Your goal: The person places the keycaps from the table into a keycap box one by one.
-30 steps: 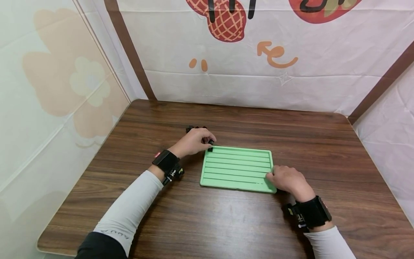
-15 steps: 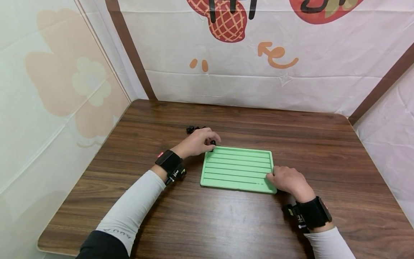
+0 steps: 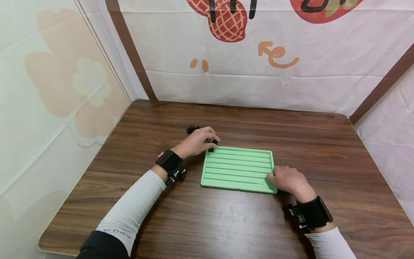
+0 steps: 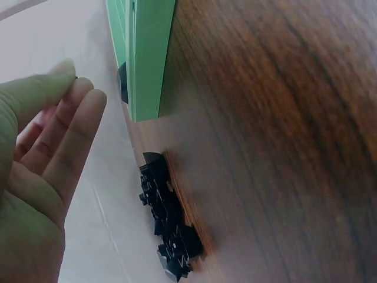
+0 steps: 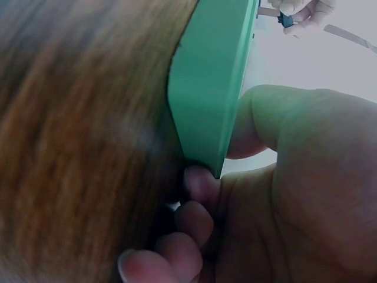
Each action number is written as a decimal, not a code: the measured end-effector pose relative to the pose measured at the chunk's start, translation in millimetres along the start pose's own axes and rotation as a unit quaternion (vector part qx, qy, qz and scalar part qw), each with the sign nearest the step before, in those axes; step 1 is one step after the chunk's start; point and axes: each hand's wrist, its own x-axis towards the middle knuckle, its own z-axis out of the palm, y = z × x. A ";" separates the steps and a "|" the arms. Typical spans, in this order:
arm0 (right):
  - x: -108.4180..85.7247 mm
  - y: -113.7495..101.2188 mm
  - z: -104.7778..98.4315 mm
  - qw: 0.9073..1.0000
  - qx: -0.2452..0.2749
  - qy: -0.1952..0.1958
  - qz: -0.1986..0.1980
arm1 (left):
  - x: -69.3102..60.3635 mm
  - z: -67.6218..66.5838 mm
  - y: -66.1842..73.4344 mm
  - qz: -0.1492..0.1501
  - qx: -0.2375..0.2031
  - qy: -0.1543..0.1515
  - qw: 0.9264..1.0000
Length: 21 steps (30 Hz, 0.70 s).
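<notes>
My left hand (image 3: pixel 198 141) is above the far left corner of a flat green tray (image 3: pixel 237 167) with raised parallel ridges. Between its thumb and fingertips it pinches a small black block (image 5: pixel 285 19), which the fingers mostly hide in the left wrist view. Another black block (image 4: pixel 123 82) sits on the tray at that corner, just below the hand. My right hand (image 3: pixel 288 180) grips the tray's near right edge. Its thumb (image 5: pixel 250 127) lies over the rim while the other fingers (image 5: pixel 194 224) curl at the underside.
Several black blocks with pale markings (image 4: pixel 168 218) lie in a loose row on the brown wooden table (image 3: pixel 226 223), left of and behind the tray. A printed white cloth (image 3: pixel 242 86) hangs along the table's far edge.
My left hand has shifted slightly right with its black block, and the block has turned between the fingertips. The right hand and the tray have stayed in place.
</notes>
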 end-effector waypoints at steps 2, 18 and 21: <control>0.4 0.1 0.0 1.000 -0.001 -0.001 0.000 | 0.6 0.9 1.1 -0.002 0.004 -0.003 1.000; 1.0 1.4 -0.5 1.000 -0.001 -0.004 0.000 | 4.4 10.4 4.6 -0.031 0.027 -0.035 0.999; 1.3 1.1 -0.4 1.000 -0.004 -0.005 0.002 | 4.7 11.7 4.1 -0.036 0.030 -0.039 0.998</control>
